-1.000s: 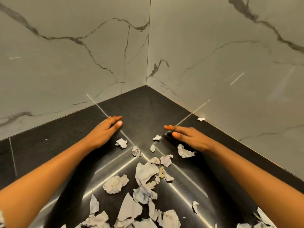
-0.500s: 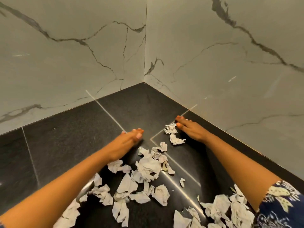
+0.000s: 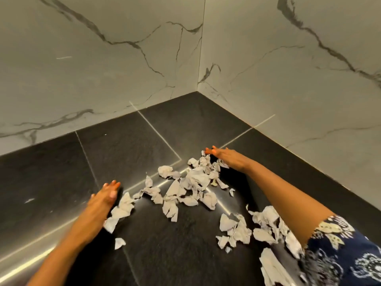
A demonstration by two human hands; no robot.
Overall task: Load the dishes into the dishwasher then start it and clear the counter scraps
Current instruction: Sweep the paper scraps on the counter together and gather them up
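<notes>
Scraps (image 3: 193,182) of paper on black counter (image 3: 51,172), left hand (image 3: 103,200) and right hand (image 3: 226,159) flat, empty, flanking them; best raked inward, palms low.

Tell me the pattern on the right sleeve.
The sleeve is navy with white and cream floral print; head view.

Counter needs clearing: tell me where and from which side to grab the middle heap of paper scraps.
Probably cup the middle heap of paper scraps at both ends at once: the left hand lies at its near-left end, the right hand at its far-right. Loose torn pieces; a pinch lifts only one.
</notes>
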